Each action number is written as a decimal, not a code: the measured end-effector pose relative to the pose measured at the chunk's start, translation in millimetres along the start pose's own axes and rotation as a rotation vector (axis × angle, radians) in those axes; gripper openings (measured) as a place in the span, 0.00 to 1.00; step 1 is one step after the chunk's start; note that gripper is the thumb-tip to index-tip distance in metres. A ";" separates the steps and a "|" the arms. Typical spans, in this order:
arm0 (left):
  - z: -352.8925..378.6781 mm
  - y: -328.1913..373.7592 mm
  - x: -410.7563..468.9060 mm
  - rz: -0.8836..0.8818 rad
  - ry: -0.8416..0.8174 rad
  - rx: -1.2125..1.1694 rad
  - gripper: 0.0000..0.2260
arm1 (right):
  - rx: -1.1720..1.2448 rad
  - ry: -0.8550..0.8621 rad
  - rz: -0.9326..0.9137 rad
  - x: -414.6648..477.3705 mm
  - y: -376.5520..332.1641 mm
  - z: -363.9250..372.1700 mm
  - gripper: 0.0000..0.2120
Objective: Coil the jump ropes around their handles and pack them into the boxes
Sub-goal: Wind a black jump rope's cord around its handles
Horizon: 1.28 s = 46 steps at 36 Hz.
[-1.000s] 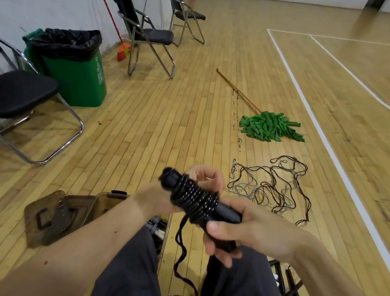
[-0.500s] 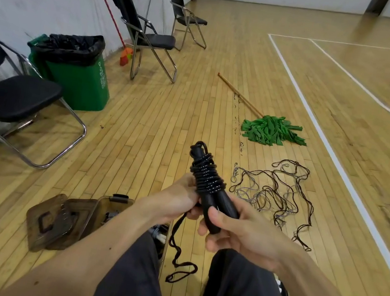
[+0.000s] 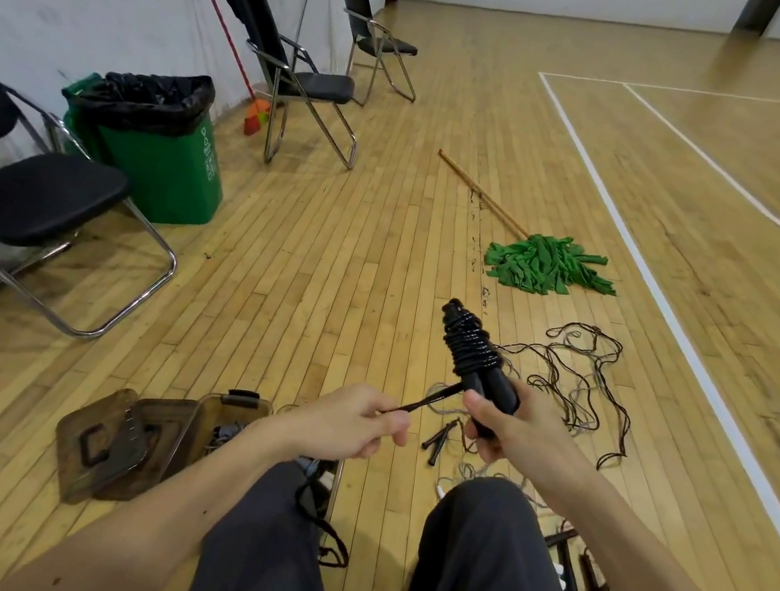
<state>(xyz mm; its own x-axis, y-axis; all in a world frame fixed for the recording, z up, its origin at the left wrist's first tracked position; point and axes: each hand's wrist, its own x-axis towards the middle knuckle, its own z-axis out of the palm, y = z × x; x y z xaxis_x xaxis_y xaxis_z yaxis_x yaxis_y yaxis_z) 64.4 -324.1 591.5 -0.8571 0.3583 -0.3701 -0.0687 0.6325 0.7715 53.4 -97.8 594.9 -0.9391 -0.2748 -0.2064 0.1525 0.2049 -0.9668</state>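
Head view: the right hand [image 3: 521, 428] has its fingers and thumb curled round the lower end of the black jump rope handles [image 3: 492, 383], up and to the right of the open brown box [image 3: 204, 419]. The handles tilt up and to the left, their upper half thick with coiled cord. One second ago the bundle lay almost level; half a second ago it already stood at this tilt.

The left hand [image 3: 344, 425] pinches the free rope [image 3: 427, 398] between thumb and fingers, just right of the box. Half a second ago this hand was pressed against the handles under the coil. It has since drawn away to the left, so the strand runs taut from the coil's base to the pinch. The rope's tail, which hung in a loop between the knees, now lies over the left thigh beside the box.

On the floor [image 3: 332, 259], the lid [image 3: 101, 442] leans against the box's left side. A tangle of loose ropes [image 3: 572, 374] lies well to the right of the box, a green mop [image 3: 547, 265] lies farther beyond it, and a green bin [image 3: 166, 162] stands beyond the box to the left. None of these has moved.
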 end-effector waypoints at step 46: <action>-25.2 95.4 10.2 0.408 -0.245 0.528 0.17 | -0.505 -0.786 0.084 -39.3 -39.1 -1.0 0.08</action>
<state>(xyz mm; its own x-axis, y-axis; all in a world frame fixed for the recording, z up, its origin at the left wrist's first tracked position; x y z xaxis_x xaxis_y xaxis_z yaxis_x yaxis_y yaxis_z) 36.2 -277.4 674.4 -0.6180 0.7424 -0.2586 0.5432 0.6411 0.5422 84.1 -94.0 640.9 -0.4259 -0.7588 -0.4929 -0.1146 0.5856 -0.8025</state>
